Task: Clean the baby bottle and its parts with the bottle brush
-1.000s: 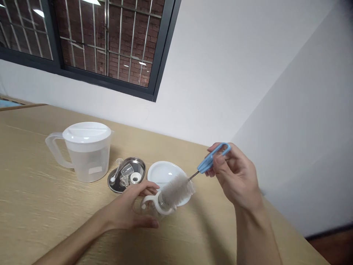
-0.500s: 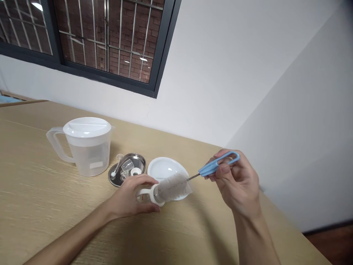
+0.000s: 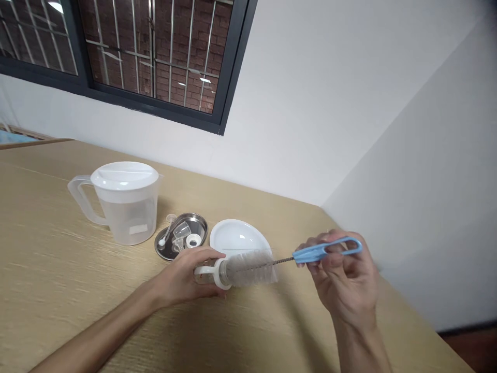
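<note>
My left hand [image 3: 190,274] is closed around a small clear baby bottle [image 3: 204,278] with a white handled collar, its mouth turned to the right. In my right hand [image 3: 345,285] is the blue looped handle of a bottle brush [image 3: 252,268], gripped between thumb and fingers. The brush lies nearly level, and its pale bristles meet the bottle's mouth; most of them show outside it. How far the tip reaches inside is hidden. Behind the brush stands a white bowl [image 3: 235,229], partly covered by the bristles.
A lidded plastic pitcher [image 3: 130,207] holding clear liquid stands at the left. Beside it, a metal tray [image 3: 202,221] carries a white ring [image 3: 193,240], a small clear cup [image 3: 181,230] and a thin white stirrer-like piece [image 3: 166,233]. A wall and barred window rise behind the table.
My right hand has moved right and down, drawing the brush slightly away from the bottle and levelling it. My left hand holds the bottle in nearly the same place.
</note>
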A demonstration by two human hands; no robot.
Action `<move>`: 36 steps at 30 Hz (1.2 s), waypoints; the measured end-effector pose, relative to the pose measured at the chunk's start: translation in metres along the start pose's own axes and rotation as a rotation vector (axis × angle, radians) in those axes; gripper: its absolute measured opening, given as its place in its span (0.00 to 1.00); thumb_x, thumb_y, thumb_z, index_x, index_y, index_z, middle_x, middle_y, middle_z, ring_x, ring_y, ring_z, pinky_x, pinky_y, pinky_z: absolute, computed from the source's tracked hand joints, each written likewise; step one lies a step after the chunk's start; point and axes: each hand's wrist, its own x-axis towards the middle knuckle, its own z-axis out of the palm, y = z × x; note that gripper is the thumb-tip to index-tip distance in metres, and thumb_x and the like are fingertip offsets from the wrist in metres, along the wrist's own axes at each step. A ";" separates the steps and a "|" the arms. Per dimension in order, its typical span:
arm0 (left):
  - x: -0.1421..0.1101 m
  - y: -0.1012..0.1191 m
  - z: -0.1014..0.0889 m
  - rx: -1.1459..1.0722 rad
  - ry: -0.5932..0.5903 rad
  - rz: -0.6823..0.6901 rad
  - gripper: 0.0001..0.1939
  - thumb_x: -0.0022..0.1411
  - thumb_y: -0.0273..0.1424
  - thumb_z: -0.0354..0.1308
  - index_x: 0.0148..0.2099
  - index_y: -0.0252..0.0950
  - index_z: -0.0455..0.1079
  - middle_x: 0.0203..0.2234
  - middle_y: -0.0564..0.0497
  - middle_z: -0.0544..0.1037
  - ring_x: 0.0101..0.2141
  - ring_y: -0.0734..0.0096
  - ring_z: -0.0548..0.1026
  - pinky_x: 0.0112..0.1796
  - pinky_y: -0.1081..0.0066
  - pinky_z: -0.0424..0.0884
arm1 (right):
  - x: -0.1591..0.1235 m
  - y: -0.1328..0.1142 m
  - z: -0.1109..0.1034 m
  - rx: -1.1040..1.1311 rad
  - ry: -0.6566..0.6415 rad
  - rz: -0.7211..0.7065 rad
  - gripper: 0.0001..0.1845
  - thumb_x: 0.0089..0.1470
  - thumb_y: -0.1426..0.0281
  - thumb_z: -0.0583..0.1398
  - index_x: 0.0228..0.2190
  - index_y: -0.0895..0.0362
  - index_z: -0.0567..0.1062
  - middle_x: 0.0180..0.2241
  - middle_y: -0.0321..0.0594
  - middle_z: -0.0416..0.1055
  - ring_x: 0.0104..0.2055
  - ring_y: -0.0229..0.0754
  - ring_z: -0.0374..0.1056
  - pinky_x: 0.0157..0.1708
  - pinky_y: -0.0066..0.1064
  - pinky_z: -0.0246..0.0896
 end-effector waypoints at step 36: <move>-0.004 -0.034 -0.052 0.621 0.105 0.154 0.22 0.70 0.38 0.55 0.63 0.40 0.64 0.52 0.42 0.76 0.52 0.55 0.72 0.52 0.55 0.70 | -0.015 0.084 -0.022 -0.429 -0.147 0.151 0.19 0.55 0.56 0.65 0.44 0.55 0.73 0.34 0.39 0.75 0.30 0.39 0.72 0.28 0.30 0.69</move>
